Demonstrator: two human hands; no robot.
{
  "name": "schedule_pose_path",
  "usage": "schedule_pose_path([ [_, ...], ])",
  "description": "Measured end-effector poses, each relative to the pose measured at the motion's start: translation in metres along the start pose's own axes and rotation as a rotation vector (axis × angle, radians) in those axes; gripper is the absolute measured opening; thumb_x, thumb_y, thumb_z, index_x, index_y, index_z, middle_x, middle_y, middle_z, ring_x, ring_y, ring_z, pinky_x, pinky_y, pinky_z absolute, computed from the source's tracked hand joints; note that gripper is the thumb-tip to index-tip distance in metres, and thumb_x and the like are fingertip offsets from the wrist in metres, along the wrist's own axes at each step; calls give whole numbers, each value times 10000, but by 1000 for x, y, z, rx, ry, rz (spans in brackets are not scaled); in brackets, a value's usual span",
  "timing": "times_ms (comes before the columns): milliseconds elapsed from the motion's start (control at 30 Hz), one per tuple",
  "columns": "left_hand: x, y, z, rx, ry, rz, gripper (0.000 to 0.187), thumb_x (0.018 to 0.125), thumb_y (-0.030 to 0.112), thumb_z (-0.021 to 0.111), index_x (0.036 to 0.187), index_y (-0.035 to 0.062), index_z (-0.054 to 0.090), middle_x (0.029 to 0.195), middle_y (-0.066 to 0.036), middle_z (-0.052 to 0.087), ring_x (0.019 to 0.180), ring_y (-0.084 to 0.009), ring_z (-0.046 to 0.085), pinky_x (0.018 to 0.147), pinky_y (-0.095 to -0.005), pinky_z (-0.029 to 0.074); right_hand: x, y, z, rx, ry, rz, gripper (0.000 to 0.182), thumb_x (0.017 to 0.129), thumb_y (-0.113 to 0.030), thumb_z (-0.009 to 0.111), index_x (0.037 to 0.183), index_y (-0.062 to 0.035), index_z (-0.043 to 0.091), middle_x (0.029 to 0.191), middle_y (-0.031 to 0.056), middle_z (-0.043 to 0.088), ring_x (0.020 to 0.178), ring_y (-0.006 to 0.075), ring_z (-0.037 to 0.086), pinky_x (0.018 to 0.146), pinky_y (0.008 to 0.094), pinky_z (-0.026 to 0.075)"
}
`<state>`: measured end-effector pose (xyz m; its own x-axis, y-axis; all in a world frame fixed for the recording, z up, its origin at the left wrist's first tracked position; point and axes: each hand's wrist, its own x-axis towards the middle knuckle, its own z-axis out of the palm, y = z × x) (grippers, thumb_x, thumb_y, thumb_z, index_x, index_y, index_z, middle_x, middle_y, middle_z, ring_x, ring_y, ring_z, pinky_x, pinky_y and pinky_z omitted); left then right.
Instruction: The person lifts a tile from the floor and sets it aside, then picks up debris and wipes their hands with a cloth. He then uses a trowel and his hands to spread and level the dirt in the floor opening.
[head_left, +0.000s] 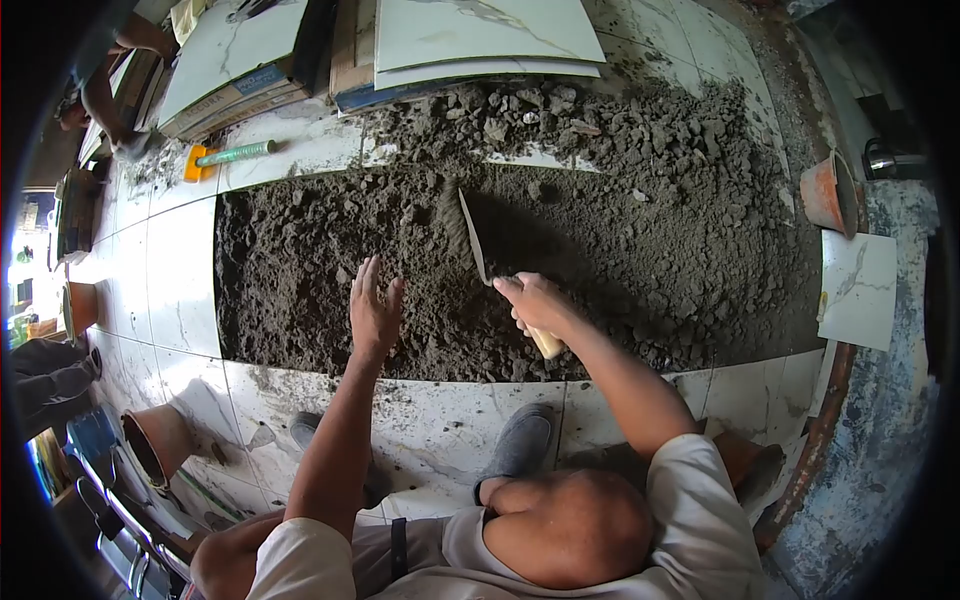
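My right hand [536,303] is wrapped round the pale handle of a trowel [474,238]. The trowel's blade stands on edge in the grey, crumbly mortar mix [310,270], with loose material heaped along its left side. To the left, my left hand [374,312] hovers over or rests on the mix, its fingers stretched out and holding nothing; whether it touches cannot be told. The mix fills a long rectangular bed between white tiles and is piled higher and lumpier on the right.
Stacked marbled tiles [490,35] and tile boxes [235,95] stand beyond the bed. A yellow-headed mallet [198,163] lies on the white floor [180,280]. Buckets stand at right [828,195] and lower left [158,447]. Another person's legs [100,100] show at upper left.
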<state>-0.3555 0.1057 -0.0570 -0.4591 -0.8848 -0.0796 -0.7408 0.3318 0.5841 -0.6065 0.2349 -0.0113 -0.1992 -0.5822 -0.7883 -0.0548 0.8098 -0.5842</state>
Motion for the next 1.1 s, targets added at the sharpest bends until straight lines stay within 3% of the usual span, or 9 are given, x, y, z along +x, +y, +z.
schedule_pose_path([
  [100,-2,-7,-6,18,-5,-15,598,988,404,505,1431,19,393,1455,-225,410,1367,-363,372,1128,-444,310,21,3,14,206,60,91,549,964,-444,548,1216,40,489,656,54,567,505,142,563,440,294,498],
  [133,-4,-9,-7,11,12,6,593,989,400,506,1430,19,395,1454,-225,411,1363,-363,377,1126,-445,314,24,-6,33,168,117,68,506,963,-442,553,1149,26,501,651,40,549,505,133,559,440,283,504],
  [233,0,-8,-8,19,27,16,586,988,389,510,1428,18,398,1451,-225,416,1357,-363,388,1122,-449,320,33,-15,50,136,129,-46,501,959,-452,532,995,48,557,669,126,626,504,206,625,446,351,523],
  [367,8,-4,-7,22,45,-6,577,990,383,509,1430,26,401,1452,-221,417,1362,-359,383,1122,-452,321,5,-15,28,-73,-57,-91,587,949,-490,536,1124,68,569,698,142,651,529,207,646,447,341,517],
  [567,8,2,-20,18,24,-13,565,986,359,527,1420,13,418,1449,-219,434,1361,-364,394,1117,-442,333,17,-13,27,351,-16,47,477,961,-450,546,1126,-2,567,654,50,552,481,142,542,416,302,470],
  [767,5,-4,-29,2,40,-69,579,983,366,528,1418,6,403,1424,-235,446,1349,-376,395,1116,-449,329,72,-47,77,114,-69,-88,580,956,-460,551,1205,61,499,653,72,578,484,162,566,426,327,486],
  [867,0,-16,-40,-19,91,-61,571,990,369,513,1416,4,406,1422,-238,451,1317,-389,434,1085,-449,363,53,-53,61,-10,-121,-133,506,963,-453,524,1079,38,568,679,116,629,524,212,624,456,361,510],
  [1000,-7,-34,-67,0,141,-102,557,993,365,512,1409,6,420,1404,-236,475,1311,-381,451,1082,-444,374,8,-15,24,223,-31,19,435,967,-445,521,1035,-19,577,647,21,534,494,121,528,438,296,490],
  [1100,-17,-57,-67,-59,166,-133,545,993,350,520,1412,14,424,1405,-233,477,1307,-373,461,1071,-440,389,2,21,19,331,-3,151,400,967,-440,539,1042,-48,552,630,15,523,476,125,514,418,294,463],
])
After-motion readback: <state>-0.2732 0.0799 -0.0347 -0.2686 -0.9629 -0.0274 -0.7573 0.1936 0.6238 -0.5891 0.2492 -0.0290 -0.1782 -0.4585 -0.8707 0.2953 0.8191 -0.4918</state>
